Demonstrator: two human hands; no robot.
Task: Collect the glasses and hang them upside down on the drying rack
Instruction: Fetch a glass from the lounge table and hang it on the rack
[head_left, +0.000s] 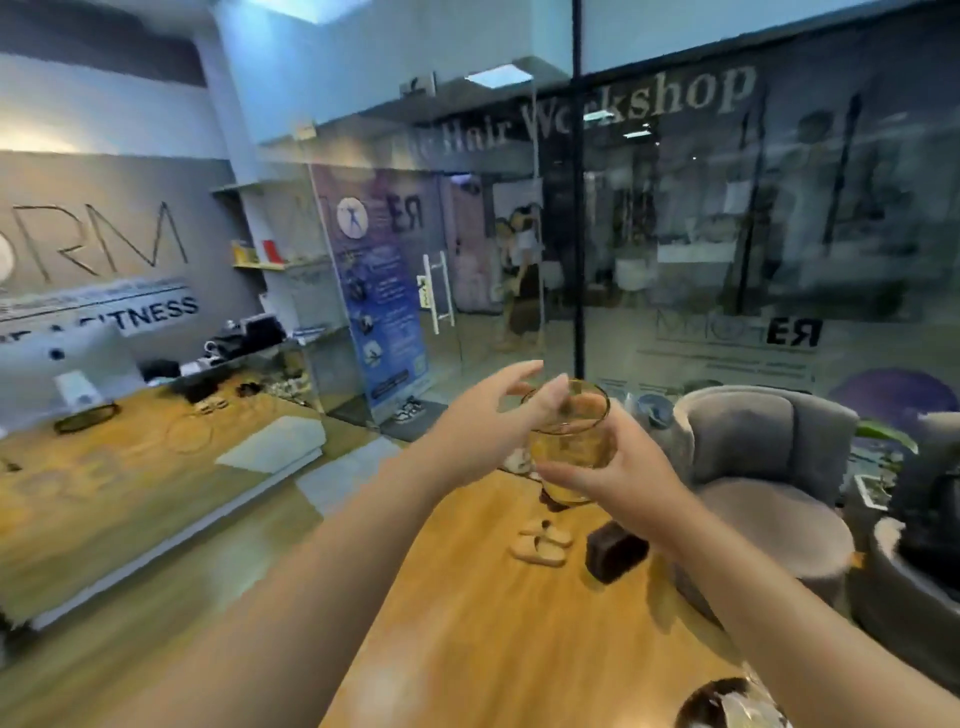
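Right hand (618, 467) wrapped around the lower body of a clear glass (569, 436), fingers curled across its front, thumb side behind; glass held upright in the air, rim up, its amber tint likely the wood showing through. Left hand (488, 421) beside the glass on its left, fingers spread and loose, fingertips at the rim; whether they touch the glass cannot be told, motion blur there. Both forearms reach forward from the bottom of the frame. The glass hangs above the far end of a wooden table (493, 623). On the table below the hands: a pair of pale beige objects (543, 543) lying side by side, a dark brown block (615, 551) just to their right, and a dark round item (727, 704) cut off at the bottom edge. Grey upholstered armchair (763, 467) right of the table, a leafy plant (883, 441) beyond it. Glass wall (727, 234) ahead with lettering "Hair Workshop". To the left, a long wooden counter (104, 493), and a grey wall with "FITNESS" lettering (156, 312). A blue poster (384, 291) stands by a glass door.
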